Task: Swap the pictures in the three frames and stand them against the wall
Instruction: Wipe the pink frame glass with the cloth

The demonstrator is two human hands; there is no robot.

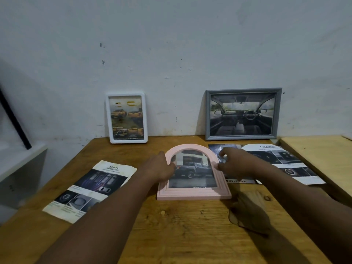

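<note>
Against pale wall (171, 44), wooden table (190, 235)

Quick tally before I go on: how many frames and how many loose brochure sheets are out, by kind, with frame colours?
Frames: 3 — white frame and grey frame leaning on the wall, pink arched frame held by the left hand and right hand.
Loose sheets: 3 — safety sheet, dark sheet, advance sheet.
Total: 6

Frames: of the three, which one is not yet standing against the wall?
The pink arched frame. It is on the table between both hands, while the white frame and grey frame lean against the wall.
</note>
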